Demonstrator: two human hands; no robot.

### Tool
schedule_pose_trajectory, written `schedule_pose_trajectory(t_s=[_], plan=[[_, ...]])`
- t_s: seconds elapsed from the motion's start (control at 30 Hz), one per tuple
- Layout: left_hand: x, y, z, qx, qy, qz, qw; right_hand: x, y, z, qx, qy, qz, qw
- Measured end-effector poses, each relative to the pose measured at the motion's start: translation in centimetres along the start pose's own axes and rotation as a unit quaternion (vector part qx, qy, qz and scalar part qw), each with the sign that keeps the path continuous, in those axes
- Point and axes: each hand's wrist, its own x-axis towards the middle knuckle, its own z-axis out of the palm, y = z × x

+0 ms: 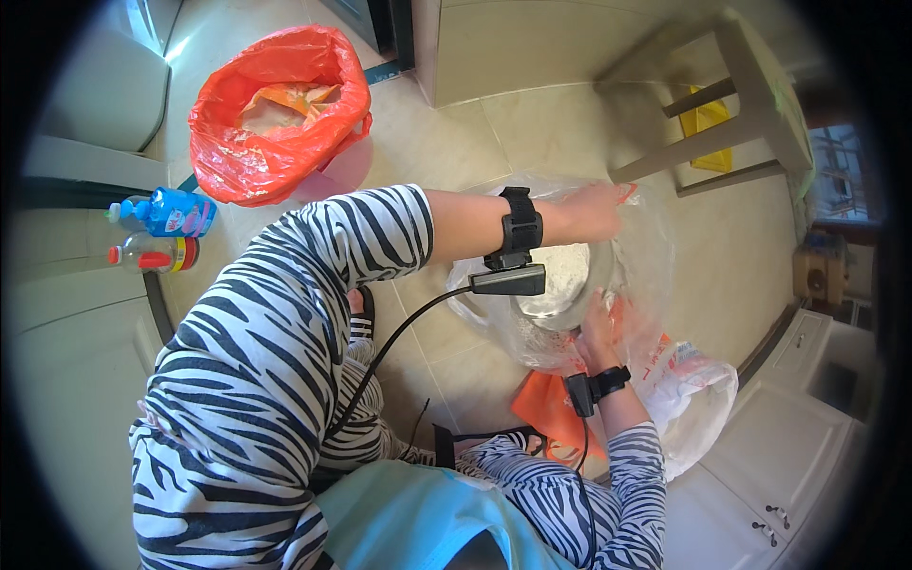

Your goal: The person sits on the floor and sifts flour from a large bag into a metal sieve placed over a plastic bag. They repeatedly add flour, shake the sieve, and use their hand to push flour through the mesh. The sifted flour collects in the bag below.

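Note:
A round metal bowl (559, 285) with pale powdery contents sits inside a clear plastic bag with red print (652, 242). Across the bowl's far side reaches my left hand (595, 212), its fingers closed on the bag near a red printed patch. My right hand (600, 328) holds the bag at the bowl's near right side, fingers along the rim; how firmly it grips the bowl itself is hidden. Both wrists wear black straps with small cabled devices. Part of the bowl lies behind my left forearm and its device.
A red plastic bag (278, 171) lines a pink bin at upper left. Bottles (178, 212) stand left. A wooden stool (741, 107) and a yellow object (705, 132) are upper right. An orange bag (548, 406) and a white plastic bag (702, 420) lie near my right arm, beside cabinets (776, 442).

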Motion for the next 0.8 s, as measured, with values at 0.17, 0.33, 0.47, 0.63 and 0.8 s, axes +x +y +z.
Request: schedule_pose_trajectory(t_s=[0.17,0.33,0.47,0.63,0.8], plan=[[0.6,-1.1,0.5,-0.004,0.039,0.028,0.999,-1.5,-2.3,-0.5,0.198,-0.069,0.13,0.969],[1.2,-1.0,0.6,0.021,0.051,0.042,0.998,-3.9,-5.9,0.1,0.061,-0.067,0.112,0.99],[0.8,-0.3,0.4,0.027,0.055,0.015,0.998,-4.4,-4.1,1.1,-0.063,-0.063,0.097,0.991],[1.0,0.1,-0.2,0.025,0.015,-0.005,1.0,-2.9,-1.3,1.1,-0.116,0.0,-0.042,0.992],[1.0,-0.3,0.5,0.003,0.079,0.091,0.993,-1.1,0.3,-0.2,-0.072,-0.065,0.024,0.995]])
